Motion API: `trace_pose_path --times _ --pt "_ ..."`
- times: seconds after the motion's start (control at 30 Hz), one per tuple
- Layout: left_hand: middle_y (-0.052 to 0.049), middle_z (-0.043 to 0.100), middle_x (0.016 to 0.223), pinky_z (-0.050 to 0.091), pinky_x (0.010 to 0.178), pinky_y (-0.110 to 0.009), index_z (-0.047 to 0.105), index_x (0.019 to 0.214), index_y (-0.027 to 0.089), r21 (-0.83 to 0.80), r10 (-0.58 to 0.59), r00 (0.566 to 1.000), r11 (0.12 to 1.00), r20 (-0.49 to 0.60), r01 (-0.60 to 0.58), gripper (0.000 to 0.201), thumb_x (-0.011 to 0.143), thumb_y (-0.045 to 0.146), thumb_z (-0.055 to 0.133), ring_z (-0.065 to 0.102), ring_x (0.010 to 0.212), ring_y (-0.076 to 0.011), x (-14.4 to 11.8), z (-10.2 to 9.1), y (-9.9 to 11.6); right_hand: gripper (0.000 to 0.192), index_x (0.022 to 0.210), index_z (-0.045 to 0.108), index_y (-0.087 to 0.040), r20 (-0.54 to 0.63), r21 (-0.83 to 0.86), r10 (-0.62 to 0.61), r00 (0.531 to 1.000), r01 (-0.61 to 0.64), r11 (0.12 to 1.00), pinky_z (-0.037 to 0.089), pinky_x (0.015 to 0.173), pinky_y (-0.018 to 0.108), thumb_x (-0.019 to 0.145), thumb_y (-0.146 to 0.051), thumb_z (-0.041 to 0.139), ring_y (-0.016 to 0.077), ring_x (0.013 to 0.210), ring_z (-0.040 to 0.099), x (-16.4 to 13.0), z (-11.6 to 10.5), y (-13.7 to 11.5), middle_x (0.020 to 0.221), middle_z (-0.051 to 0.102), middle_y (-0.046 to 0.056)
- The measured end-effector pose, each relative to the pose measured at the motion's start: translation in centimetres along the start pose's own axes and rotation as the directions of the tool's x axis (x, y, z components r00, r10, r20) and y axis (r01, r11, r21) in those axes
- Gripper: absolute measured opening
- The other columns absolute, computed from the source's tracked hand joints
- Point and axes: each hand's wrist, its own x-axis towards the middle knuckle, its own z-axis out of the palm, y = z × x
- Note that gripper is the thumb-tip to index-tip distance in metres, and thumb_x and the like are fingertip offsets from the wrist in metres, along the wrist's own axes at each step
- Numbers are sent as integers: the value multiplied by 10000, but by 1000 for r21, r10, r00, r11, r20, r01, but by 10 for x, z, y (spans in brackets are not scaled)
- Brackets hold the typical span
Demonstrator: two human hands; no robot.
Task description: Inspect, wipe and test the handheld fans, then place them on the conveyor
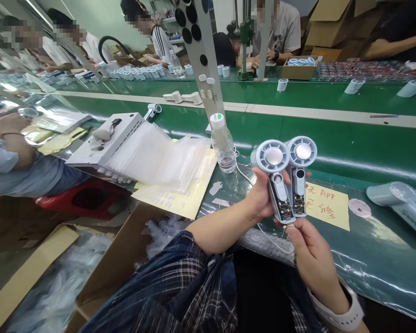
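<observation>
The fingers of my left hand (261, 198) are curled around two fans (279, 186), held heads-up side by side with circuit boards bared in the handles. My right hand (314, 254) angles up from the near right, palm inward, thumb and fingers pinching the end of a cable at the left fan's base. Just behind the fans, to the right, I see a yellow note (327, 208); farther left stand a bottle (223, 148) and a stack of bags (159, 155).
</observation>
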Motion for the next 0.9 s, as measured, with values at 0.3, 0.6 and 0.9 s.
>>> trace_pose_path --times 0.3,0.6,0.9 --pt "-102 802 1094 656 876 -400 519 639 209 1 -16 999 1000 45 16 996 370 1134 771 791 1098 -305 -2 2 7 463 797 671 -233 -174 275 92 980 -41 960 508 580 274 1066 -604 740 159 567 613 -3 11 -5 584 570 -28" --pt "-109 784 922 657 822 -389 567 650 213 65 56 997 996 50 -60 996 379 1156 736 791 1046 -321 -6 7 0 504 821 616 -240 -174 159 57 983 -29 987 505 606 291 1083 -668 664 166 604 574 -1 11 0 651 562 -25" --pt "-118 821 1108 673 990 -458 532 667 198 -36 158 987 987 -31 -159 923 547 1074 796 788 1204 -342 -25 -3 52 432 1029 775 -205 117 -638 -208 971 234 734 572 936 561 1115 -515 487 378 1060 721 55 -30 29 1172 789 202"
